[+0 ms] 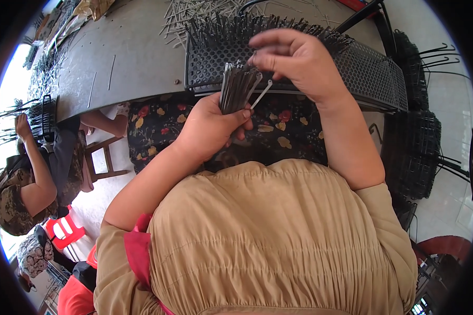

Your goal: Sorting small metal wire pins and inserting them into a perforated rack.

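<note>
The left grip [213,122] squeezes a bunch of thin, dark metal sticks [237,90], probably to keep them together, and the blurry right grip [305,64], maybe empty, I can't tell, is just beside their tops.

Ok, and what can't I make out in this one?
All in the head view:
Fingertips of the bare right hand: motion blur; whether they pinch anything is unclear.
Lower ends of the upright bundle of thin dark metal rods: hidden by the bare left hand.
Floor of the black perforated metal basket: hidden by its front wall and heaped dark metal rods.
Co-worker's hand, far left: too small to read its grip.
</note>
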Motion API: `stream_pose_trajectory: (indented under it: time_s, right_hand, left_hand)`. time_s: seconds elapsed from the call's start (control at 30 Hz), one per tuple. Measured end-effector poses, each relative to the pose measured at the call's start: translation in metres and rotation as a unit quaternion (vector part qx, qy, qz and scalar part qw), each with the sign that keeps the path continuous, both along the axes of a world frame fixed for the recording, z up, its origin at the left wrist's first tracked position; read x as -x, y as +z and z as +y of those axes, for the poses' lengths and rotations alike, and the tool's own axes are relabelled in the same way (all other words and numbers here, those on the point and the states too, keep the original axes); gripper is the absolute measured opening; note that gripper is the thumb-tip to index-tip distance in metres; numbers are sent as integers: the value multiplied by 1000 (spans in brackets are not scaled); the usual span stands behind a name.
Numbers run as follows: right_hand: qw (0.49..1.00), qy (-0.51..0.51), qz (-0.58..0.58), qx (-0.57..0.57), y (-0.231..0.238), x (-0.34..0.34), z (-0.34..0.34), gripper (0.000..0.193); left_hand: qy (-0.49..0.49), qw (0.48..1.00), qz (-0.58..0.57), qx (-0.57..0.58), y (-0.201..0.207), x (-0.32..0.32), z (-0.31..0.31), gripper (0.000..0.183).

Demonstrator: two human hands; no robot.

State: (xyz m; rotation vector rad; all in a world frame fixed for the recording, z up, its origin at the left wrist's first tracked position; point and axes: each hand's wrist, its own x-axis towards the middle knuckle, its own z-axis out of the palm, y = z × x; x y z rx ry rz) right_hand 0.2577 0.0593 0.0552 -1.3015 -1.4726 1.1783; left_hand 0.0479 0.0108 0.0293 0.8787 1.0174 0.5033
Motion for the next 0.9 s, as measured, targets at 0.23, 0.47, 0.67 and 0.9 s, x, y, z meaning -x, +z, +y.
stream_pose_trajectory:
  time_s: [0.23, 0.47, 0.67, 0.9]
  right_hand:
    - [984, -42, 170, 2, 4, -35, 14, 11]
    - [919, -186, 9, -348, -11, -29, 15, 18]
    - [901, -198, -144, -359, -24, -26, 13, 15]
    - [757, -165, -388, -499, -25, -38, 22, 5]
  left_hand:
    - [-25, 1000, -13, -11, 3, -3, 0, 9]
    - [1, 1000, 20, 11, 1, -5, 1, 7]
    - [11, 1000, 4, 20, -3, -6, 0, 9]
    - [31, 998, -37, 39, -3, -6, 0, 11]
